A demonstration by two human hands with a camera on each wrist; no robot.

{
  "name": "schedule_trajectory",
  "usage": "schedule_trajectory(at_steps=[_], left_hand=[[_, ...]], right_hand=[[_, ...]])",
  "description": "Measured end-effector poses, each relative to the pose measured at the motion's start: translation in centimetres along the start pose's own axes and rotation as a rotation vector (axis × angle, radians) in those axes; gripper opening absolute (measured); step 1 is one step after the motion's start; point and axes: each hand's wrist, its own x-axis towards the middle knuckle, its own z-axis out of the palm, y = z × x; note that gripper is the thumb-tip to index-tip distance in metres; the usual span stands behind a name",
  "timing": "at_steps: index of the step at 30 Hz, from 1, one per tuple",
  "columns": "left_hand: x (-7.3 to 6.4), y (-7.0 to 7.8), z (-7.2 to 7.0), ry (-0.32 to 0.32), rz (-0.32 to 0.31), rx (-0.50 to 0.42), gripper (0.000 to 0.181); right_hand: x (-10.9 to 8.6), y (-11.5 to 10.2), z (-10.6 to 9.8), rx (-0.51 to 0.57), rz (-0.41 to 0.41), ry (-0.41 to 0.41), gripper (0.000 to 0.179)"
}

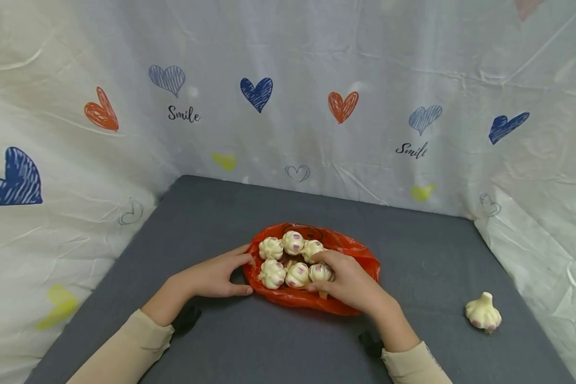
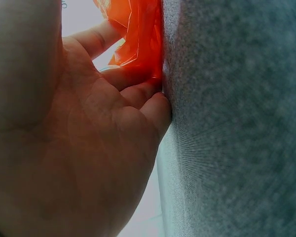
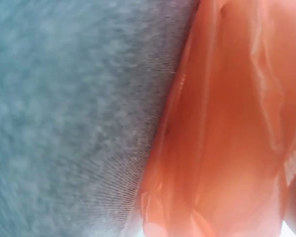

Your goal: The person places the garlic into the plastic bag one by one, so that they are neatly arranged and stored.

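An opened red plastic bag [image 1: 352, 249] lies on the grey table, with several white garlic bulbs [image 1: 271, 273] tinged purple inside it, set in two rough rows. My right hand [image 1: 349, 282] reaches over the bag's right side and holds the garlic bulb [image 1: 319, 272] at the front right between thumb and fingers. At the bag's left edge, my left hand [image 1: 213, 276] rests with thumb and fingers spread against the plastic. The left wrist view shows those fingers [image 2: 133, 94] touching the bag low by the table. In the right wrist view, the bag's side [image 3: 222, 128] covers the held bulb.
One loose garlic bulb [image 1: 482, 313] sits on the table [image 1: 413, 341] to the right, apart from the bag. A white curtain [image 1: 297, 48] printed with hearts and "Smile" hangs behind the table and along both sides.
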Motion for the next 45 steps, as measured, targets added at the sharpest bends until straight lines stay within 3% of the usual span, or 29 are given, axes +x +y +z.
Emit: schedule_trajectory(at_steps=[4, 36, 45], left_hand=[[0.1, -0.1, 0.1, -0.001, -0.006, 0.007, 0.039], [0.3, -0.1, 0.3, 0.009, -0.021, 0.016, 0.039], [0.2, -0.4, 0.3, 0.005, -0.006, 0.006, 0.038]], right_hand=[[0.1, 0.0, 0.2, -0.001, 0.005, -0.025, 0.062], [-0.6, 0.0, -0.8, -0.07, -0.013, 0.083, 0.066], [-1.0, 0.0, -1.4, -0.015, 0.001, 0.101, 0.064]])
